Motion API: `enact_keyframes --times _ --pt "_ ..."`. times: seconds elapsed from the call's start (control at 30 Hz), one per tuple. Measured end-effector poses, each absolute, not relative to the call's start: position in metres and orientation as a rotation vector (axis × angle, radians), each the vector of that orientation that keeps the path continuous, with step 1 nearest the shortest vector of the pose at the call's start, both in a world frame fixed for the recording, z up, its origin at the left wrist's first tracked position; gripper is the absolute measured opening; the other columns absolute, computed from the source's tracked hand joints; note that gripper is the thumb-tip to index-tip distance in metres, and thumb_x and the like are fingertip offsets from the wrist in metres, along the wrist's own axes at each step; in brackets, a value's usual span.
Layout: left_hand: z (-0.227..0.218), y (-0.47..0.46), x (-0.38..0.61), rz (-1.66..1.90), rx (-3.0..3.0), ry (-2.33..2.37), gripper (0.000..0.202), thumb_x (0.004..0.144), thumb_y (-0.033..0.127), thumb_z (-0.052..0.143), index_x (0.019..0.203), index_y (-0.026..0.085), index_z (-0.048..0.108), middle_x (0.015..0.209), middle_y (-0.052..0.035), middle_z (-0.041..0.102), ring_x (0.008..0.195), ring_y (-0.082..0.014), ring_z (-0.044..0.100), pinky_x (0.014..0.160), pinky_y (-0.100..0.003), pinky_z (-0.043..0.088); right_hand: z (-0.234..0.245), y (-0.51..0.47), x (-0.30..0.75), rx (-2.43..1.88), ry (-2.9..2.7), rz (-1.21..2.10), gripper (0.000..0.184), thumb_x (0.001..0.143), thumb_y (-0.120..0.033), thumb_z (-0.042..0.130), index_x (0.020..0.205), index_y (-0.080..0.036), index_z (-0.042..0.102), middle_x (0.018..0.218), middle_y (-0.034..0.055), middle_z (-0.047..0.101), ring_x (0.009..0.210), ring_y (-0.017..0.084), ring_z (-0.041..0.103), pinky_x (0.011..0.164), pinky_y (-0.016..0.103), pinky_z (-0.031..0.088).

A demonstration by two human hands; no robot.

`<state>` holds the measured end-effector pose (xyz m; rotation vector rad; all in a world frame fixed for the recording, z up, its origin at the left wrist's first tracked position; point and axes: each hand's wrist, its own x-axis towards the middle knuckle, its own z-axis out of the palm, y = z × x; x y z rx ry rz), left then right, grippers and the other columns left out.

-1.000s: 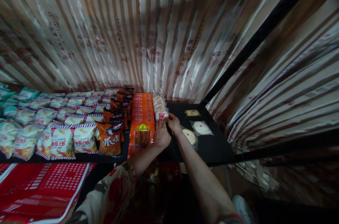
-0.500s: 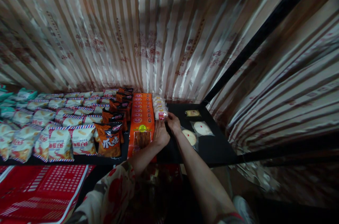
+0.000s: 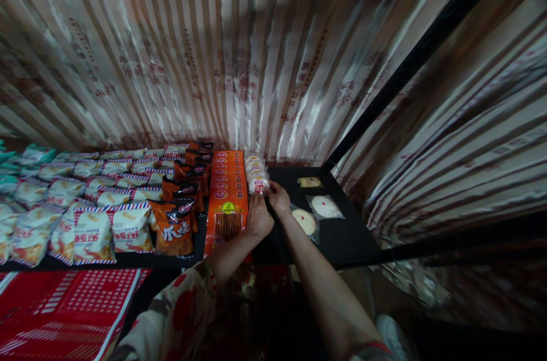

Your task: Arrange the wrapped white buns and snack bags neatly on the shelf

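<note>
Both my hands meet at the front pack of a short row of small clear snack packs (image 3: 257, 174) on a black shelf (image 3: 342, 238). My left hand (image 3: 260, 216) lies with its fingers closed against the pack's near left corner. Fingers of my right hand (image 3: 278, 198) pinch its near right corner. A row of orange packets (image 3: 225, 196) lies just left of my left hand. Two clear-wrapped round cakes (image 3: 315, 213) lie right of my right wrist.
Rows of white, red-and-blue-trimmed snack bags (image 3: 92, 201) and orange-black bags (image 3: 174, 227) fill the shelf's left part. A small yellow pack (image 3: 309, 181) lies at the back right. Striped shiny curtain (image 3: 222, 48) hangs behind; a black post (image 3: 410, 59) rises on the right. Red printed sheet (image 3: 64, 310) lies below left.
Both hands stayed on the front clear pack, shifting only slightly. The view drifted a little, so the shelf goods sit slightly lower and leftward.
</note>
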<state>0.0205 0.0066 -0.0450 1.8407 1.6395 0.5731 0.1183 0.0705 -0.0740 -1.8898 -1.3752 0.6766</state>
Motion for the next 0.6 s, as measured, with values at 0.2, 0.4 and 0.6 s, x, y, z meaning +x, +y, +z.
enact_keyframes --times 0.2,0.4,0.6 --pt "-0.0426 0.0074 0.0206 0.610 1.813 1.629 0.071 0.068 0.004 0.047 0.137 -0.001 0.032 0.144 -0.0223 0.034 0.137 -0.0256 0.027 0.114 -0.035 0.023 -0.0677 0.0678 0.1163 -1.978 -1.461 0.601 0.032 0.083 -0.030 0.053 0.113 -0.023 0.064 0.103 0.0045 0.071 0.091 0.017 0.066 0.079 0.024 0.049" --pt "-0.0410 0.0069 0.0188 0.603 1.837 1.618 0.071 0.069 0.005 0.045 0.138 -0.003 0.031 0.144 -0.0237 0.033 0.137 -0.0270 0.028 0.114 -0.037 0.025 -0.0705 0.0692 0.1159 -2.022 -1.463 0.588 0.035 0.084 -0.032 0.052 0.115 -0.023 0.063 0.102 0.0040 0.071 0.089 0.016 0.066 0.081 0.024 0.048" --pt "-0.0458 0.0081 0.0203 0.622 1.793 1.617 0.071 0.068 0.002 0.045 0.138 -0.003 0.030 0.145 -0.0240 0.032 0.137 -0.0260 0.027 0.113 -0.035 0.025 -0.0667 0.0690 0.1155 -2.041 -1.500 0.599 0.038 0.084 -0.032 0.051 0.119 -0.021 0.062 0.104 0.0063 0.071 0.092 0.018 0.066 0.082 0.025 0.048"
